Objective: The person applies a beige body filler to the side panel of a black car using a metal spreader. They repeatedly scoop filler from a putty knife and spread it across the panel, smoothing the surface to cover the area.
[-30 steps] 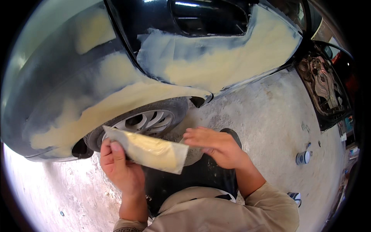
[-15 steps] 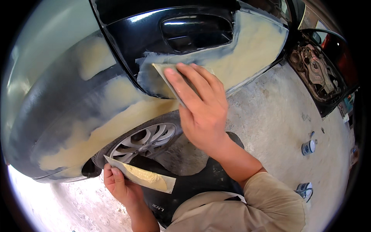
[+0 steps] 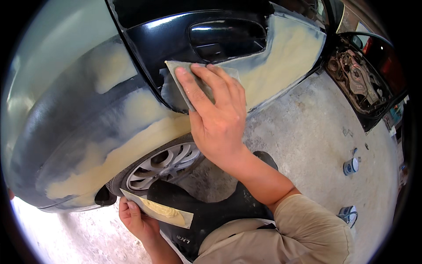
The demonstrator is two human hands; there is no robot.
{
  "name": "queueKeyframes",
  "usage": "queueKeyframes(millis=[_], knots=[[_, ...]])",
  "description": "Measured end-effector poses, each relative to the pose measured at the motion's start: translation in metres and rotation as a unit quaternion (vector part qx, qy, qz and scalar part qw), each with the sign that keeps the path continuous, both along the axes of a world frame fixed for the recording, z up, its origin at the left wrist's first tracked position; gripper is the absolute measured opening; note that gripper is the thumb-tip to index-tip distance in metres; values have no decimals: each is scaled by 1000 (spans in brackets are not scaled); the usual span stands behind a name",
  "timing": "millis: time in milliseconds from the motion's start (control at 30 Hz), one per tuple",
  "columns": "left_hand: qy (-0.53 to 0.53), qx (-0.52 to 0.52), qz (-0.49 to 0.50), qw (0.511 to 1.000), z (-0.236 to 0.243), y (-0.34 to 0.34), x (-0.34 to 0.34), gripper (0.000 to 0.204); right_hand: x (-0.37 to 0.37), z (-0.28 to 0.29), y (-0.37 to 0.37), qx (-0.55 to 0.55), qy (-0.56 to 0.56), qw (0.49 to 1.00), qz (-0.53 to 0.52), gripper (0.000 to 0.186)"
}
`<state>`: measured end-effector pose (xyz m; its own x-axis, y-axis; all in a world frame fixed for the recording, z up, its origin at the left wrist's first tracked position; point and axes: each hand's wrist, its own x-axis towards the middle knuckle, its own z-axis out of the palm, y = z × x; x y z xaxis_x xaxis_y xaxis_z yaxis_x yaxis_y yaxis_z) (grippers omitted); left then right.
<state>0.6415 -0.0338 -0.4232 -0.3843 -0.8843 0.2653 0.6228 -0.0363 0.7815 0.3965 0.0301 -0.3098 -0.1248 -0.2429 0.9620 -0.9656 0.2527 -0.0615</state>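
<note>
My right hand (image 3: 220,105) presses a grey, flat filler spreader (image 3: 182,86) against the lower rear part of the black car door (image 3: 162,37), fingers laid over its face and thumb hidden behind. Below the door's recess, a broad patch of pale yellow body filler (image 3: 285,53) covers the panel. Lower left, my left hand (image 3: 137,222) pinches the end of a second flat plate (image 3: 184,220), which carries a thick ridge of creamy yellow filler (image 3: 160,209). That plate is held apart from the car, over my dark trousers.
The bumper and fender (image 3: 66,132) at left carry yellow and grey patches. A wheel (image 3: 165,165) sits under the fender, close to my hands. At right an opened car door (image 3: 360,83) shows its inner workings. Two cans (image 3: 351,167) stand on the concrete floor (image 3: 303,127).
My right hand and its spreader have shifted left and slightly up across the door. The left hand with the filler plate has dropped a little.
</note>
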Motion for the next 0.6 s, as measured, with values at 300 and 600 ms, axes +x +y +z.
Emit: queueKeyframes(millis=[300,600], knots=[[3,7,-4,1000,3,1,0,24,12,-29,-4,9,-16,1000,6,50],[8,-9,-19,1000,8,9,-9,25,43,-61,15,87,-125,985,87,48]])
